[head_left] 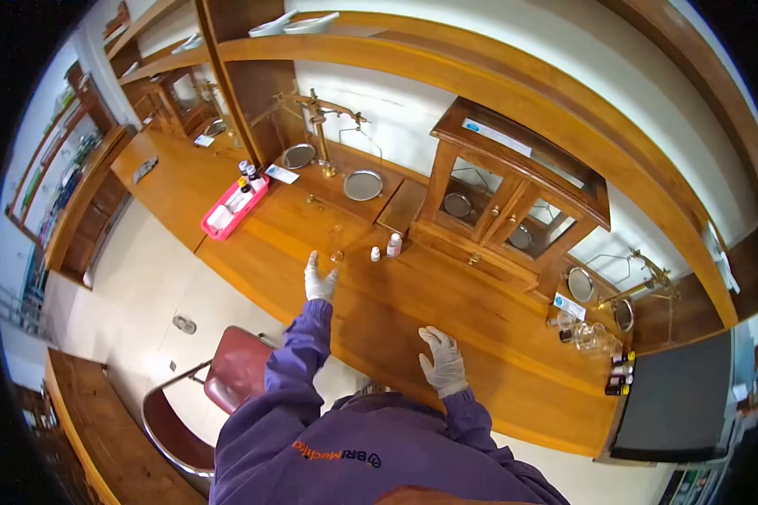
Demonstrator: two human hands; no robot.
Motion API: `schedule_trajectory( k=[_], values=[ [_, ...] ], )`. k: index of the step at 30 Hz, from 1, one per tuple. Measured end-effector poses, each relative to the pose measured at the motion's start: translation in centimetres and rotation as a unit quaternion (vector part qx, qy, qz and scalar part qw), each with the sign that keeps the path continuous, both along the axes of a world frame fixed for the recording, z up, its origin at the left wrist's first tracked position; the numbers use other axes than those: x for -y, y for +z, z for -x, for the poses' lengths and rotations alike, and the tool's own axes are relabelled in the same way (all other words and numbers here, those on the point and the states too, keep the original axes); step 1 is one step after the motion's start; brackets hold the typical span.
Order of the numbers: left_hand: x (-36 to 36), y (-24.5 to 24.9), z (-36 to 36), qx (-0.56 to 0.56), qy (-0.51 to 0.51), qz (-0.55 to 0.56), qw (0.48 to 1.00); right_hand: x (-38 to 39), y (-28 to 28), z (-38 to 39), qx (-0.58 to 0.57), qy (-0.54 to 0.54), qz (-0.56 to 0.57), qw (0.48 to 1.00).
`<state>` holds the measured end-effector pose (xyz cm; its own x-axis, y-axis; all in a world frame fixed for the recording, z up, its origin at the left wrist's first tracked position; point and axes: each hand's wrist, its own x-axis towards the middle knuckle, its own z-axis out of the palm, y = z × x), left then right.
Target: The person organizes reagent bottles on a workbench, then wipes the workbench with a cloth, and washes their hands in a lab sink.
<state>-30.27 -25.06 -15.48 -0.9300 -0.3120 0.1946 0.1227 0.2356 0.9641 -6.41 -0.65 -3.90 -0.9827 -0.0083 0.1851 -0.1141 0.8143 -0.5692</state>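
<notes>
Left hand (319, 282): gloved, over the worktop (514, 345) just inside its front edge; thumb and fingers parted, nothing gripped. Nearest item: the glass; contact cannot be confirmed. The spread suggests room left for a small, slick object.

Right hand (442, 362): gloved, nearer the right end, just inside the front edge; fingers loosely bent and apart, nothing gripped. Whether it touches the wood cannot be told.

Glass (337, 255): clear, small, mid-worktop, in front of the balance; probably set there for easy reach.

White bottle (376, 254) and pink bottle (394, 246): both upright, side by side, between glass and cabinet; presumably paired for use together.

Tray (206, 225): pink, by the front edge towards the left end; its raised walls likely stop small contents from straying. Capped bottles (251, 173) stand at its far end.

Balance (318, 126): brass, two pans, on a wooden base along the back edge, seemingly out of the way of elbows.

Cabinet (522, 181): glazed, doors shut, at the back edge; probably shields the pans inside.

Glassware (596, 337): grouped near the right end, apparently in reserve.
</notes>
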Motion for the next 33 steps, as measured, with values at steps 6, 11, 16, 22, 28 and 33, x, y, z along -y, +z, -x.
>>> schedule_trajectory(
  k=[6,11,16,22,28,33],
  values=[
    [-0.9,-5.1,7.5,0.010,-0.024,0.076,0.997,0.0,0.0,0.1,0.028,-0.053,-0.059,0.996],
    [-1.7,-5.2,8.0,0.033,-0.068,0.033,0.997,1.0,-0.2,0.2,0.084,-0.073,-0.086,0.990],
    [-0.2,-7.1,7.3,-0.032,-0.114,0.128,0.985,2.6,0.8,1.2,0.154,-0.083,-0.064,0.983],
    [0.4,-6.5,4.8,0.006,-0.154,0.174,0.973,1.9,0.0,1.9,0.145,-0.085,-0.075,0.983],
    [1.2,-8.2,0.7,0.024,-0.150,0.119,0.981,1.8,-0.4,2.4,0.114,-0.082,-0.046,0.989],
    [-3.1,-9.0,-6.5,0.139,-0.224,-0.312,0.913,1.0,-2.3,2.0,0.067,-0.073,0.047,0.994]
  ],
)
